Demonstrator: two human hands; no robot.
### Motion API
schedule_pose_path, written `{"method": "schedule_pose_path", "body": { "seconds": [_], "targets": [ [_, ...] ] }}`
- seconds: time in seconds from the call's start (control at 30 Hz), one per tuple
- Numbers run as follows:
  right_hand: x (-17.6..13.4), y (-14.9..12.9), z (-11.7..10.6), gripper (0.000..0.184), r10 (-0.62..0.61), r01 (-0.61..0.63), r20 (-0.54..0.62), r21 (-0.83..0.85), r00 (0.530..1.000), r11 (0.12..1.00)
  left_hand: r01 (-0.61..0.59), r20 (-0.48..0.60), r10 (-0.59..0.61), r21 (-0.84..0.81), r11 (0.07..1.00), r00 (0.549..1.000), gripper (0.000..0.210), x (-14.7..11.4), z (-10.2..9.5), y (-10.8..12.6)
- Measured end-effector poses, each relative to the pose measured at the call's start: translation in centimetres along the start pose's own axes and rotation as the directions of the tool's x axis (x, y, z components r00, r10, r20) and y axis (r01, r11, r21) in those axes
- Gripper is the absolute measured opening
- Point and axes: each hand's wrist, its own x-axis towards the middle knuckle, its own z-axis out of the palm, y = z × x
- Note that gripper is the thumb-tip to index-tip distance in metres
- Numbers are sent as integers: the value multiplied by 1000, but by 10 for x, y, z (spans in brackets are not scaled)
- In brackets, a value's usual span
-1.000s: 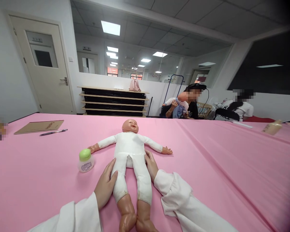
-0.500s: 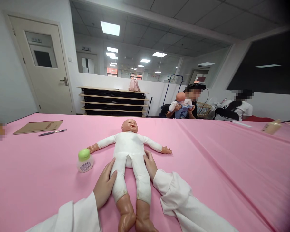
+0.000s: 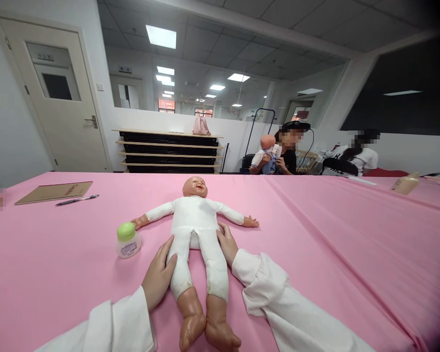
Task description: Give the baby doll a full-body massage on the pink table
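Note:
A baby doll with a white cloth body lies on its back, arms spread and feet toward me. My left hand rests against the outer side of one thigh, fingers stretched out and thumb apart. On the opposite side, my right hand touches the doll's hip with its fingers extended; some fingertips are hidden by the doll. Neither hand is wrapped around it. A clear bottle with a green cap stands beside the doll's hand, to the left.
Pink cloth covers the table. A brown notebook and a pen lie at the far left. Far right is a beige bottle. Beyond the table, a person holds another doll; a second person sits farther right.
The camera view has shifted slightly, so the scene sits a little higher and further left. My hands stay against the doll. The person opposite has moved their hands on the other doll.

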Motion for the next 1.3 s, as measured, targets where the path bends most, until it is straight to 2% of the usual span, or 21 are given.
{"method": "schedule_pose_path", "body": {
  "seconds": [0.23,0.6,0.77,1.1,1.23,1.3],
  "targets": [
    [-8,-12,-1,37,22,-22,26,-15,999,1000,-32,-10,32,-8,999,999,50,0,0,2],
    [-4,-8,-3,53,-10,9,31,12,999,1000,12,-24,-12,-14,1000,1000,50,-1,2,5],
    [-1,-5,-5,53,10,-10,29,13,1000,1000,32,-11,-33,-62,998,999,50,-1,2,2],
    [-2,-7,-4,49,8,-8,27,9,1000,1000,31,-3,-31,-46,998,1000,50,0,1,2],
    [-1,-4,-5,51,3,-2,46,-7,999,1000,35,-11,-35,-25,999,999,48,-1,4,1],
    [1,0,-5,52,-1,2,54,-17,999,1000,11,-52,-11,-9,1000,999,45,-3,4,4]
  ]
}}
